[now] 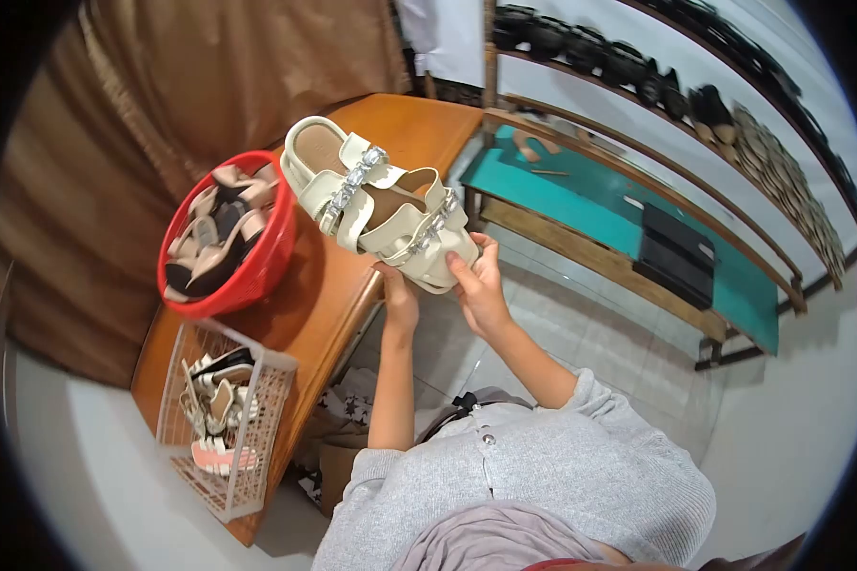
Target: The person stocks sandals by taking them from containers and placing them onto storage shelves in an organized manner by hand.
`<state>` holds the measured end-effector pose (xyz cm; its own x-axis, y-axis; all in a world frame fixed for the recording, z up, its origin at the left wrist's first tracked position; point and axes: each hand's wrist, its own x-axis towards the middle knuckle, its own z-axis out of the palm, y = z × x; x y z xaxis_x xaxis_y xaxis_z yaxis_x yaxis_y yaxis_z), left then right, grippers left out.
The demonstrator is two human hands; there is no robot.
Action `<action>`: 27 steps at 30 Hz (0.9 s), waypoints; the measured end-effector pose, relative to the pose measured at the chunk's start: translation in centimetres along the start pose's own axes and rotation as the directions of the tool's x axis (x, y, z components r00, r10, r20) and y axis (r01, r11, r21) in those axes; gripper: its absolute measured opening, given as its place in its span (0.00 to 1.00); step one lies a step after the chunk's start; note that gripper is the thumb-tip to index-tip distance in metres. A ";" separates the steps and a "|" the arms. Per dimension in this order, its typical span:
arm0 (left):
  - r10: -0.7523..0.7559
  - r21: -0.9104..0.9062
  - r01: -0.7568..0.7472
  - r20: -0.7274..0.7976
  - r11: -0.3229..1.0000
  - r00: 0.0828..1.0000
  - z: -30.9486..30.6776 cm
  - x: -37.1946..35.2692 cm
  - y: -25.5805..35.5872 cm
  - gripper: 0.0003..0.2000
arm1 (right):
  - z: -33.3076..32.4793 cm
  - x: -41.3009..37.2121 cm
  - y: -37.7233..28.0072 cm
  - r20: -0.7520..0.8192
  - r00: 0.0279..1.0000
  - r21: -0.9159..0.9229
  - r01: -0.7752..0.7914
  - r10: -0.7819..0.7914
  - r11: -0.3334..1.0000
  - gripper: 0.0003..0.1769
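Observation:
A pair of cream sandals (376,224) with buckled straps and clear jewelled trim is held up in front of me, over the wooden table's edge. The two overlap each other, toes toward me and one heel pointing to the upper left. My left hand (400,300) grips them from below at the near side, thumb against the edge. At the toe end, my right hand (481,287) wraps around the front, its thumb pressed on the cream upper. Part of the fingers of both hands is hidden behind the sandals.
On the wooden table (409,119) stand a red basin (278,238) of beige and black shoes and a white plastic basket (278,381) of sandals. To the right is a teal-topped bench (581,214) with a black box (676,252). Shoes line the wall shelves (590,81).

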<state>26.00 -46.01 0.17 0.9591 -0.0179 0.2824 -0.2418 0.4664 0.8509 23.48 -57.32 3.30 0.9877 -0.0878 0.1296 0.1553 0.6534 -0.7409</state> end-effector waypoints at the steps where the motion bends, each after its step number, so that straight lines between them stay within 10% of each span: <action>1: -0.017 -0.009 0.018 0.033 1.000 0.999 1.3 0.2 0.0 0.38 | -1.4 0.2 -1.6 0.050 0.998 0.037 -0.045 0.044 0.998 0.26; 7: 0.011 -0.032 0.005 0.484 0.999 0.875 8.9 3.1 -0.7 0.29 | -7.8 -0.6 -8.7 -0.150 0.984 0.152 0.122 -0.099 0.981 0.23; 27: -0.166 0.057 0.199 0.790 0.978 0.590 50.9 6.0 -22.8 0.18 | -36.3 -2.0 -34.0 -0.437 0.619 -0.561 0.380 -0.653 0.735 0.41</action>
<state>29.78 -101.73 5.02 0.4905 -0.7865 0.3753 -0.0545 0.4021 0.9140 16.90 -106.66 4.34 0.5185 -0.8093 0.2762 0.5005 0.0253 -0.8654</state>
